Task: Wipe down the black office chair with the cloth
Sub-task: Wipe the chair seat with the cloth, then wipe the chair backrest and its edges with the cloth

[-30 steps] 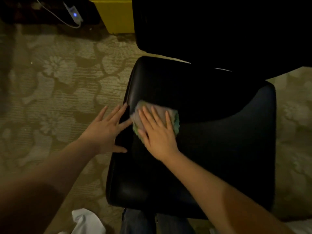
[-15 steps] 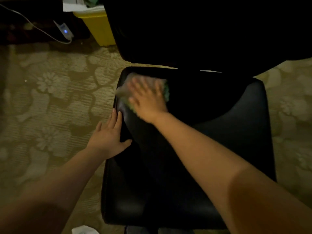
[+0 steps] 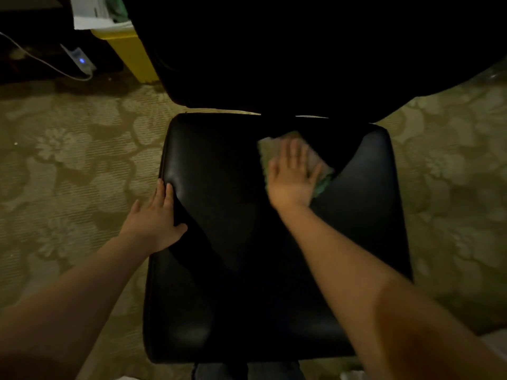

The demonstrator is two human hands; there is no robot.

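Both hands work: our right hand point(image 3: 295, 174) presses flat the cloth point(image 3: 267, 152) on the seat point(image 3: 233, 242) (rear part); left hand point(image 3: 156, 215), fingers straight, steadies. Next, probably the front.

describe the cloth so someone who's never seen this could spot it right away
Find the black chair seat filling the middle of the view. Near its back edge, the right hand presses flat on the cloth, the only pale, green-edged thing on the dark seat.

Hidden and blurred parts

The motion-blurred right hand point(image 3: 292, 174) covers most of the pale green cloth point(image 3: 321, 171); the black chair backrest point(image 3: 301, 50) is lost in darkness.
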